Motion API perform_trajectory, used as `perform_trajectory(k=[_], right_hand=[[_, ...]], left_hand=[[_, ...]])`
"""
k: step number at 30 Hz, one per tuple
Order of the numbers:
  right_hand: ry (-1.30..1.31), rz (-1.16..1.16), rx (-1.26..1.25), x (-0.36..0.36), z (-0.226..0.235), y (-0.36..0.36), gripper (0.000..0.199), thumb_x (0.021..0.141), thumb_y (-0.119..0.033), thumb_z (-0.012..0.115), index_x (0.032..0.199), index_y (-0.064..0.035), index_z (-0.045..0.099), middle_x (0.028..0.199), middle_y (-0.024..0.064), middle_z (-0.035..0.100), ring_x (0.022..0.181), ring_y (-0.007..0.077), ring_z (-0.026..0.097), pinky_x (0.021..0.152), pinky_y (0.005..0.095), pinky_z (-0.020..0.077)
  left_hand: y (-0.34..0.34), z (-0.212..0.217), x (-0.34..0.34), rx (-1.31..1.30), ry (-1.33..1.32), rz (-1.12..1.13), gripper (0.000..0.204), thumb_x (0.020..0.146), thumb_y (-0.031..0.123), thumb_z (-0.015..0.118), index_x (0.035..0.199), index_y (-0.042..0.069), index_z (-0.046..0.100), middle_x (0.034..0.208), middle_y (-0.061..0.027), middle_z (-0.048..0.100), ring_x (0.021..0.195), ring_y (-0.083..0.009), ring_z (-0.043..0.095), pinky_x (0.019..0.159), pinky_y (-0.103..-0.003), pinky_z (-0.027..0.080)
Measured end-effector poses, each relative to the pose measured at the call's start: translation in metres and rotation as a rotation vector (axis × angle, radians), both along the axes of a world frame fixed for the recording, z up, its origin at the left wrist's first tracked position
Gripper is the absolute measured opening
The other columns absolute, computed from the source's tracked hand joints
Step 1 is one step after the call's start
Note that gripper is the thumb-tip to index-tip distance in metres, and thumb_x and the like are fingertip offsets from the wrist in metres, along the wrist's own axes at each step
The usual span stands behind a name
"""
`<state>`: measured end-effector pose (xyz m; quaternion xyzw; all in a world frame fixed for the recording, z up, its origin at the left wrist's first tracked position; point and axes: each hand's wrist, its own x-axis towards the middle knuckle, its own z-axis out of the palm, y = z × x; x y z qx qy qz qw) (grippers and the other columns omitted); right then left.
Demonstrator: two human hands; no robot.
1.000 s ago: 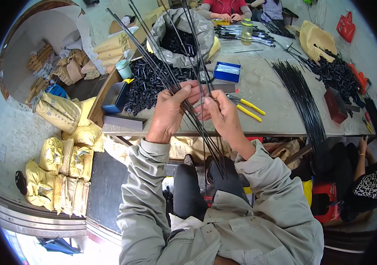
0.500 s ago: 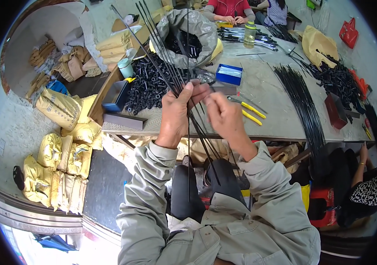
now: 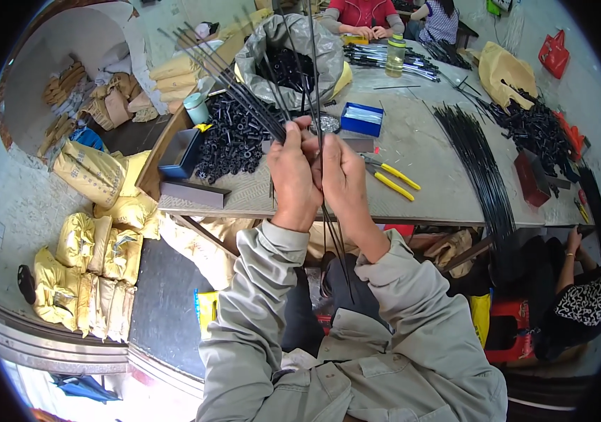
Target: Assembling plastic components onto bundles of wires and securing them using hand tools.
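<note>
My left hand [image 3: 293, 172] is closed round a bunch of thin black rods [image 3: 252, 100], which fan out toward the upper left. Their upper ends are smeared by motion. Close against it, my right hand [image 3: 342, 167] pinches an almost upright thin black rod [image 3: 313, 67]. Whether it grips more than one rod is hidden by the fingers. Lower ends of rods hang below the hands, over my lap. Beyond the left hand lies a heap of small black plastic parts [image 3: 228, 141], with a grey plastic sack [image 3: 325, 49] of black parts behind it.
On the table [image 3: 413, 141] are a blue box [image 3: 362, 121], yellow-handled pliers [image 3: 395, 181] and a long bundle of black rods [image 3: 472, 162]. A dark blue tray [image 3: 179, 155] stands left. Yellow sacks [image 3: 79, 243] are stacked on the floor. Other people sit at the far side and right.
My hands have come together, the left moving right and the right closing on a rod. The bunch in my left hand now leans and spreads further to the left.
</note>
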<state>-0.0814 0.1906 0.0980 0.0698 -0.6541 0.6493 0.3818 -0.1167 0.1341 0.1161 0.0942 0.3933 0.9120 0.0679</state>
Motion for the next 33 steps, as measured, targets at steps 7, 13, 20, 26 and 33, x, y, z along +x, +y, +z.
perform_trajectory(k=[7, 13, 20, 26, 33], right_hand=[[-0.117, 0.003, 0.324, -0.001, 0.007, 0.037, 0.033, 0.093, -0.03, 0.042, 0.085, -0.0002, 0.054, 0.051, 0.0017, 0.045, 0.045, 0.0104, 0.043, 0.044, 0.0271, 0.0331], [-0.054, -0.234, 0.77, 0.004, -0.004, 0.038, 0.027, 0.09, -0.023, 0.045, 0.089, 0.0014, 0.054, 0.055, 0.0122, 0.052, 0.048, 0.0181, 0.053, 0.045, 0.033, 0.0377], [-0.239, -0.148, 0.745, 0.024, -0.012, 0.063, 0.025, 0.089, -0.016, 0.038, 0.095, -0.0037, 0.059, 0.055, 0.0093, 0.054, 0.048, 0.0179, 0.053, 0.043, 0.0322, 0.0375], [-0.541, -0.154, 0.545, -0.028, 0.044, 0.204, 0.051, 0.091, -0.045, 0.036, 0.077, -0.0034, 0.063, 0.043, -0.0027, 0.036, 0.039, 0.0062, 0.034, 0.04, 0.0257, 0.0272], [-0.778, -0.58, 1.118, -0.047, -0.041, 0.386, 0.056, 0.088, -0.049, 0.039, 0.07, 0.0007, 0.059, 0.063, 0.0181, 0.058, 0.058, 0.03, 0.057, 0.055, 0.0389, 0.0432]], left_hand=[[-0.019, 0.001, -0.01, 0.005, 0.079, -0.057, 0.028, 0.092, 0.024, 0.047, 0.095, -0.002, 0.054, 0.057, 0.0056, 0.039, 0.046, -0.0039, 0.034, 0.044, -0.019, 0.032], [-0.016, 0.004, -0.014, -0.167, 0.132, -0.131, 0.029, 0.091, 0.026, 0.049, 0.094, -0.002, 0.056, 0.062, 0.0038, 0.043, 0.053, -0.0058, 0.039, 0.049, -0.02, 0.034], [-0.024, 0.001, -0.021, -0.14, 0.039, 0.006, 0.027, 0.091, 0.024, 0.048, 0.097, -0.001, 0.056, 0.064, 0.0027, 0.045, 0.054, -0.007, 0.042, 0.047, -0.018, 0.032], [-0.066, -0.005, -0.032, 0.018, 0.143, -0.367, 0.028, 0.093, 0.021, 0.045, 0.106, -0.003, 0.051, 0.063, 0.0027, 0.041, 0.055, -0.0058, 0.038, 0.047, -0.019, 0.03], [-0.069, 0.003, -0.005, -0.042, 0.138, -0.49, 0.033, 0.093, 0.017, 0.043, 0.117, -0.006, 0.045, 0.068, 0.0017, 0.041, 0.056, -0.006, 0.036, 0.048, -0.019, 0.03]])
